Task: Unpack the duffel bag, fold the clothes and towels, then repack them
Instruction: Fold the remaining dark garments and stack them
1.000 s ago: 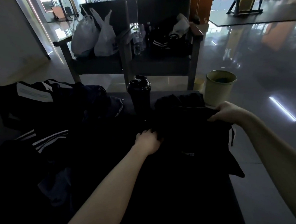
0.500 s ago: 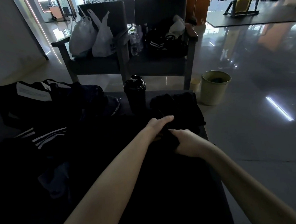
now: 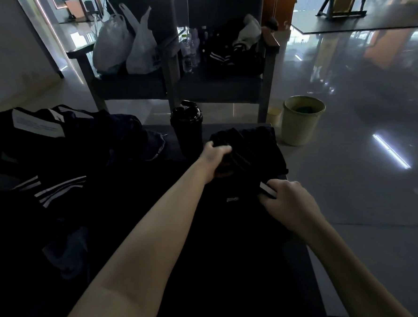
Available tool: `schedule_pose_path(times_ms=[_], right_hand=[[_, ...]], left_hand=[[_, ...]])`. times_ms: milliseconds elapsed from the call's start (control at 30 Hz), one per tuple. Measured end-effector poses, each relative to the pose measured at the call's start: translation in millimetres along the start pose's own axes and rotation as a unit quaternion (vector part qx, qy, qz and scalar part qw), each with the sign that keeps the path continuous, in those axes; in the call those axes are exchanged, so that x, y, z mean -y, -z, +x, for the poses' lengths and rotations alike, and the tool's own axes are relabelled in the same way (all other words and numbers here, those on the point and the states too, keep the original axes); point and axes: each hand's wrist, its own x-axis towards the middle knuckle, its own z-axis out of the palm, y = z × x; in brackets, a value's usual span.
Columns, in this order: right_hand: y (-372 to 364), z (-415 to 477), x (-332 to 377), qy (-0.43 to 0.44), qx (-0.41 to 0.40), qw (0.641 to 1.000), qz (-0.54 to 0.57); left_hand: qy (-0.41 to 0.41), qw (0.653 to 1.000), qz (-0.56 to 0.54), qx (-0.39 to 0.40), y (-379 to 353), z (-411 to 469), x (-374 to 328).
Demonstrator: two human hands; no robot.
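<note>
A black garment (image 3: 233, 206) with a small logo lies on the dark table in front of me. My left hand (image 3: 215, 158) grips its far edge beside a folded black piece (image 3: 258, 143). At the garment's right edge my right hand (image 3: 289, 202) pinches the fabric at a white stripe. The black duffel bag (image 3: 37, 134) with a white label sits open at the far left. Dark clothes with white stripes (image 3: 48, 190) lie heaped in front of the bag.
A black shaker bottle (image 3: 186, 125) stands just left of my left hand. A pale green bin (image 3: 301, 120) stands on the floor past the table's right corner. Two dark armchairs (image 3: 223, 84) behind the table hold white plastic bags (image 3: 125, 48), bottles and clothes.
The garment's right side was folded in to the middle. My left hand has moved farther up to the garment's far edge. My right hand has shifted back right to the striped edge.
</note>
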Motion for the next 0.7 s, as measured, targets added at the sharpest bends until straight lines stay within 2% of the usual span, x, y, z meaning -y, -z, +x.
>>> schedule_pose_path(times_ms=[100,267,333,400,500,700], right_hand=[[-9.0,-4.6,8.6,0.016,-0.023,0.999,0.015],[-20.9,-9.5,14.5,0.037,0.038,0.990,0.134],[-25.9,-11.5,21.9,0.039,0.109,0.969,0.219],[-37.0,-12.5,29.2,0.035,0.162,0.953,0.254],[-56.1,-12.6,34.7,0.043,0.188,0.960,0.204],[-74.2,-0.5,34.3,0.086,0.203,0.970,0.106]], left_hand=[[0.050,0.983,0.179,0.008,-8.4,-3.0,7.7],[-0.033,0.990,0.135,-0.014,-6.2,8.6,5.9],[-0.081,0.984,0.154,-0.042,-0.5,9.2,4.6],[-0.115,0.966,0.223,-0.061,9.7,9.6,6.9],[-0.149,0.921,0.354,-0.064,28.7,5.4,12.8],[-0.102,0.906,0.411,-0.015,64.0,-11.2,24.5]])
